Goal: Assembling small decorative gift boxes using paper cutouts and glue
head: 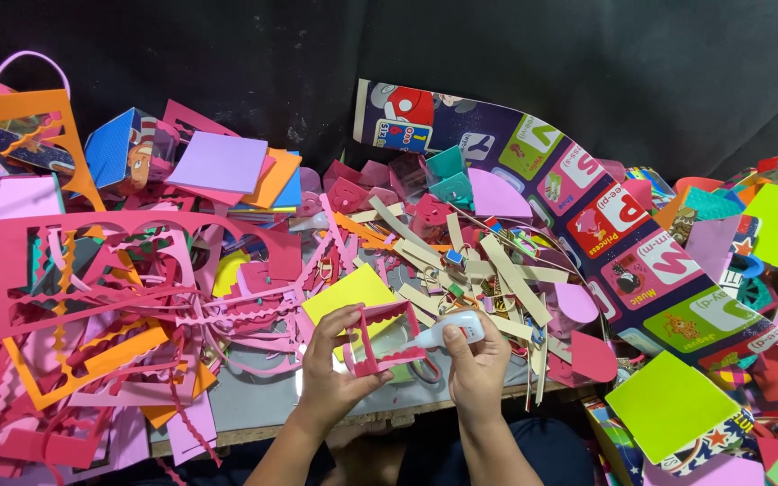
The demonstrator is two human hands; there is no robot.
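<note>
Left hand (333, 362) pinched small pink scalloped frame (385, 340) at table (254, 405) front edge, fingers closed on left side. Right hand (476, 360) wrapped around white glue bottle (450, 331), nozzle at frame. Risk: thin frame could buckle under squeeze; excess glue might smear onto yellow sheet (349, 292) just behind.

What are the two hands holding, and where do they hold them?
The left hand pinches a pink paper frame by its left side. The right hand wraps around the body of a white glue bottle, nozzle toward the frame.
</note>
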